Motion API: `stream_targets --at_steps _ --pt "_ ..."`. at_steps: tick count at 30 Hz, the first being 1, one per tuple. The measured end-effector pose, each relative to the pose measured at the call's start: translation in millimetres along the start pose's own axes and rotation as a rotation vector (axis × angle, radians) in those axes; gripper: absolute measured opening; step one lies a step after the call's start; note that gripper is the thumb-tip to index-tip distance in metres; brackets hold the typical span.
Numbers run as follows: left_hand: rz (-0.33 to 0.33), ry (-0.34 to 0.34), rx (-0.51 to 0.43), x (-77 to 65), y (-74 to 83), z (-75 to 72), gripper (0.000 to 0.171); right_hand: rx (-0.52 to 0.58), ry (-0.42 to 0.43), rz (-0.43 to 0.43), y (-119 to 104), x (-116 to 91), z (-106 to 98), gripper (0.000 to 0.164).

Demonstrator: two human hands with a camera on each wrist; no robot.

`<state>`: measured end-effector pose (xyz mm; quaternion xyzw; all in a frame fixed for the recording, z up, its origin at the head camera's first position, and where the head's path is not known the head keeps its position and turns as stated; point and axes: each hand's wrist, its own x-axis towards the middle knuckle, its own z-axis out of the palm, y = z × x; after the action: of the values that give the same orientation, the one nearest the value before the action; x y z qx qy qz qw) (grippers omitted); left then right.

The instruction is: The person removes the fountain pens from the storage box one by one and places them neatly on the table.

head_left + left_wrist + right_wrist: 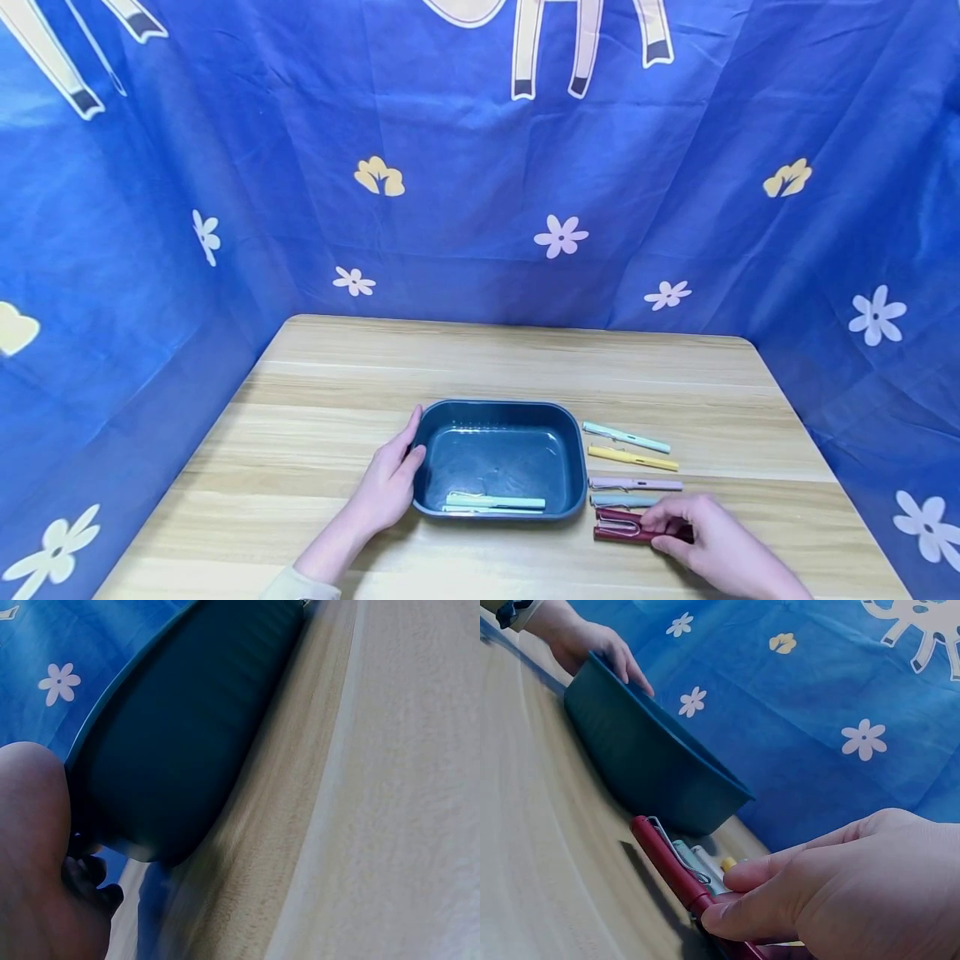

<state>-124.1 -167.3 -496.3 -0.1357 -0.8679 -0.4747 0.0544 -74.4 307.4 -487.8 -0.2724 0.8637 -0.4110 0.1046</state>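
My left hand (390,483) grips the left end of a dark teal plastic tray (498,408), thumb over the rim and fingers along the outer wall. Inside the tray, along its near side, lie mint-green pens (495,502). To the right of the tray, my right hand (701,529) pinches a dark red pen (667,862) between thumb and fingers. Its metal clip and cap end point toward the tray, above a shadow on the table. In the head view, a second dark red strip shows right alongside it. A blue-green pen (618,501) lies just beyond, partly covered by the right hand.
Beyond the blue-green pen, a lilac pen (637,483), a yellow pen (633,458) and a pale mint pen (626,437) lie in a column beside the tray's right wall. The wooden table (315,375) is bordered by a blue patterned cloth (465,217).
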Motion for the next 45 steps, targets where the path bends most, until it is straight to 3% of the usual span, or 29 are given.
stream_targets --at_steps 9,23,30,40,45 --pt "0.002 0.002 -0.015 -0.6 -0.8 -0.4 0.058 -0.022 -0.037 0.083 2.5 1.5 3.0 0.014" --pt "-0.008 0.003 -0.015 -0.3 2.1 1.3 0.057 -0.039 -0.020 0.104 -4.1 0.8 0.1 0.011" --pt "-0.018 -0.001 -0.023 -0.7 1.9 1.7 0.058 -0.014 0.014 0.075 -9.5 4.4 -7.7 0.012" --pt "-0.004 0.001 -0.019 -0.8 0.8 1.5 0.057 -0.089 0.042 0.058 -27.9 19.7 -23.7 0.013" --pt "-0.002 0.004 -0.024 -0.9 0.7 0.9 0.058 -0.107 0.077 -0.024 -37.6 31.8 -25.7 0.015"
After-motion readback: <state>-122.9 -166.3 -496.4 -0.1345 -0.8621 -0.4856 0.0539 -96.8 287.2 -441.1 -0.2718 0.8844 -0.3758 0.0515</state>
